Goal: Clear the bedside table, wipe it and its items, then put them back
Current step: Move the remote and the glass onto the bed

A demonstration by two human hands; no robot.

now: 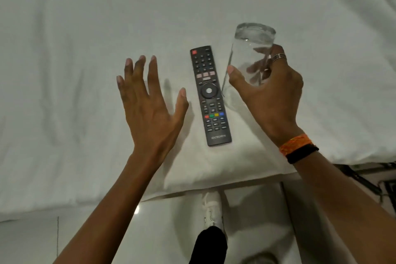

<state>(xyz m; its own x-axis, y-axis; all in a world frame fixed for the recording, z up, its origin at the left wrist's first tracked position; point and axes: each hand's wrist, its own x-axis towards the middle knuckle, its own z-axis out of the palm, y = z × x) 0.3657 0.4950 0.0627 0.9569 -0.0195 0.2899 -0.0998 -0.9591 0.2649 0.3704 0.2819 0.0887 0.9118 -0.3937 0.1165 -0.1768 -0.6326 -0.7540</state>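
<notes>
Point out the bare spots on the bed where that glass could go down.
The widest free patch is the white bedding left of the open left hand. More bare sheet lies beyond the top of the remote and to the right of the right hand, which holds the glass. It is crowded between the remote and that hand.

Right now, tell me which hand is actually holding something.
The right hand, the one with the ring and the orange wristband, grips the clear glass beside the remote. The left hand is spread open and empty above the white bedding.
</notes>
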